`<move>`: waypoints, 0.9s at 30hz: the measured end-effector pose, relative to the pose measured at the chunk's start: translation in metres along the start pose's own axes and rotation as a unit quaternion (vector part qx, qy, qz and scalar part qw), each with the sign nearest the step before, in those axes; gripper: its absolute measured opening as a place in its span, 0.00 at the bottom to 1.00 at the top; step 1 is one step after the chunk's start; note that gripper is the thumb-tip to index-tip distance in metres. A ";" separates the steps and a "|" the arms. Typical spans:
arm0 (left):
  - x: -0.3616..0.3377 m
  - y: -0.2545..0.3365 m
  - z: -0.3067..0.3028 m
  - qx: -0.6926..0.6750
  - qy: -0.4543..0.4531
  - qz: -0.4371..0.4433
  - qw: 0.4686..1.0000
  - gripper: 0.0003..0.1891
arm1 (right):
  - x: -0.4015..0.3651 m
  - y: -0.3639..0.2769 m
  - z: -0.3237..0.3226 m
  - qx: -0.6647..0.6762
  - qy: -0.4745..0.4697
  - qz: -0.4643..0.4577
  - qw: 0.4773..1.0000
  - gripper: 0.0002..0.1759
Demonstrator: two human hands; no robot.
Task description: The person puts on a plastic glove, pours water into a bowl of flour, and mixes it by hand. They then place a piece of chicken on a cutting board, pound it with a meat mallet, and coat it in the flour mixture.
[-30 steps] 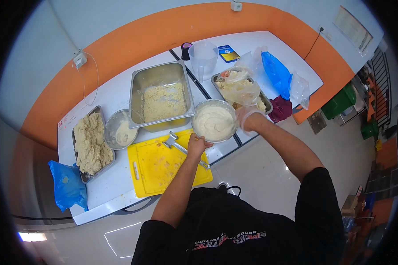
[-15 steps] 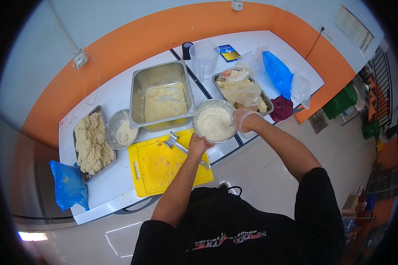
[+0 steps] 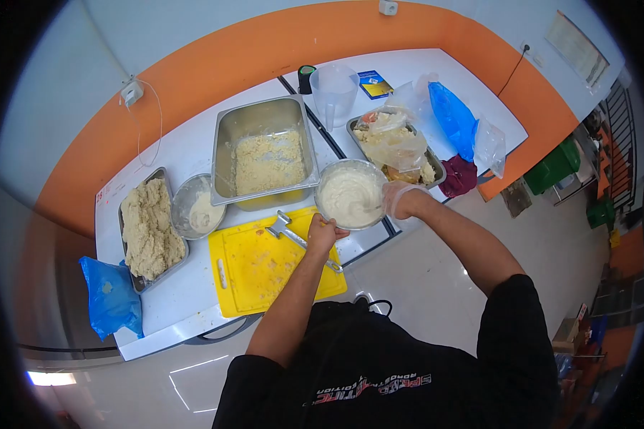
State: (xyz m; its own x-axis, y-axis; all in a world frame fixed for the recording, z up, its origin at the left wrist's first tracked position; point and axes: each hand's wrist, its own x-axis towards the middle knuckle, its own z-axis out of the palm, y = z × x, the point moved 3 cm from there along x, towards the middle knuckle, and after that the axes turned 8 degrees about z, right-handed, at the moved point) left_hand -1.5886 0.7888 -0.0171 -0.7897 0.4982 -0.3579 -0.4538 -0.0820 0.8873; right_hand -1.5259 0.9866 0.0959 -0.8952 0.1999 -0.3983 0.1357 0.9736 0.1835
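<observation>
My left hand grips the near rim of a metal bowl that holds thick white batter. Around the right side of the bowl, my right hand, in a clear plastic glove, is closed on a thin utensil whose end dips into the batter; little of the utensil shows. A yellow cutting board lies below and left of the bowl, with a metal meat mallet on it. Left of the bowl stands a deep steel pan with crumbs in it.
At the left are a tray of breaded pieces, a small bowl with pale contents and a blue bag. Behind stand a clear jug and a black container. At right are a food tray, another blue bag and maroon cloth.
My right hand has shifted slightly with the utensil, and the swirls in the batter have changed. My left hand still holds the rim. The whole view has moved slightly.
</observation>
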 end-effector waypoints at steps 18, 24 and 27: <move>0.000 0.003 -0.001 0.009 -0.019 -0.005 1.000 0.08 | -0.038 0.026 -0.100 0.159 0.108 0.119 0.974 0.13; -0.001 0.003 0.000 0.010 -0.018 -0.009 1.000 0.08 | -0.008 0.006 -0.075 0.022 0.095 0.007 0.995 0.12; 0.000 -0.002 0.000 -0.008 -0.006 -0.005 1.000 0.08 | 0.007 0.003 -0.033 0.112 0.084 0.104 0.985 0.12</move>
State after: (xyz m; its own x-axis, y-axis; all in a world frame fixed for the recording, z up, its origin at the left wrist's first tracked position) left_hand -1.5878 0.7890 -0.0191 -0.7797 0.5096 -0.3639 -0.4691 -0.0903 0.8785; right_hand -1.5456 0.9868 0.1232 -0.8930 0.3948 -0.2161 0.3971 0.9171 0.0348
